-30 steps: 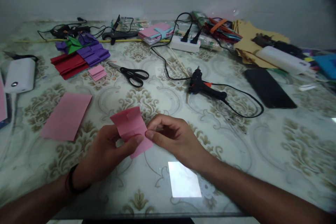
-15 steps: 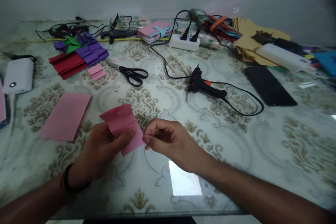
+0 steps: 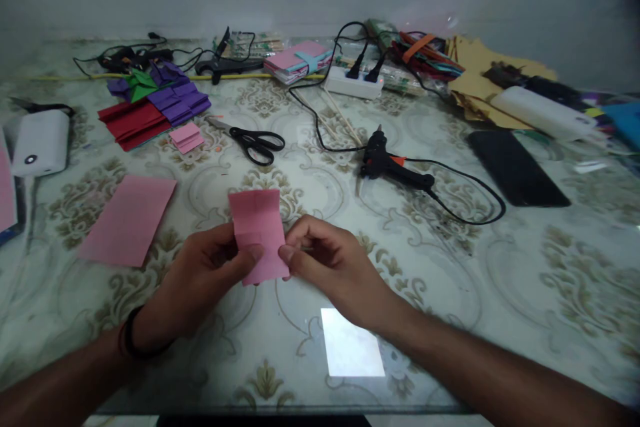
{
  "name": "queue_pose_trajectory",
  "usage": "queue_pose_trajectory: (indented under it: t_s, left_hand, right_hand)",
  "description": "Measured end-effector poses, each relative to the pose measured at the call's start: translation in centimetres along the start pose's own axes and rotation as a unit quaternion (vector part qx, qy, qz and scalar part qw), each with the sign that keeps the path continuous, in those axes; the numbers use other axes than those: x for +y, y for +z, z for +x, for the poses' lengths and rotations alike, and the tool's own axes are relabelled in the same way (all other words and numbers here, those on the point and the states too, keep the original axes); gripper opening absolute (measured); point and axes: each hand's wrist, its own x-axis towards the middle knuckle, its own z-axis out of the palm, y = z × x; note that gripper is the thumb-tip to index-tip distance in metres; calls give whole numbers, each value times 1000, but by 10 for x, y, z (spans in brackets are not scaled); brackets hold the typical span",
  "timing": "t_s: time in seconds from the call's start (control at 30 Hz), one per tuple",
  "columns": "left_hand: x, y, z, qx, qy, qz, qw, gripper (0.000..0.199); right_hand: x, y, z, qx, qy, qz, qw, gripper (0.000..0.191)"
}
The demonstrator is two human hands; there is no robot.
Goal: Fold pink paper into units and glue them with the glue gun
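Note:
A creased piece of pink paper (image 3: 259, 219) is held up over the near middle of the table. My left hand (image 3: 203, 280) grips it from the left, thumb flat on its front and fingers behind. At its right edge, the thumb and forefinger of my right hand (image 3: 330, 267) pinch the paper. A flat pink sheet (image 3: 131, 220) lies to the left of my left hand. Beyond it are a small folded pink paper (image 3: 187, 138) and black-handled scissors (image 3: 255, 142), blades pointing left.
A black glue gun (image 3: 387, 163) with a looping cord lies right of centre, near a phone (image 3: 517, 169). Folded red paper (image 3: 133, 121) and purple paper (image 3: 180, 103) sit back left. A power strip (image 3: 354, 83) and a white power bank (image 3: 41, 142) are on the table.
The pink paper has turned more upright and shifted slightly right. My right finger and thumb, earlier at its corner, now pinch its right edge.

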Motion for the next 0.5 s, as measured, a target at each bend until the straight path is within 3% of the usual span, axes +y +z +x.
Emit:
queue_pose_trajectory:
  t_s: [0.23, 0.37, 0.5]
  left_hand:
    - [5, -2, 2, -81, 3, 9, 997, 19]
    - [4, -5, 2, -71, 15, 24, 997, 18]
    - [2, -6, 1, -72, 35, 67, 995, 15]
  right_hand:
    - [1, 0, 1, -23, 31, -20, 999, 36]
    - [3, 0, 1, 6, 25, -26, 999, 32]
    - [5, 2, 0, -22, 22, -27, 999, 15]
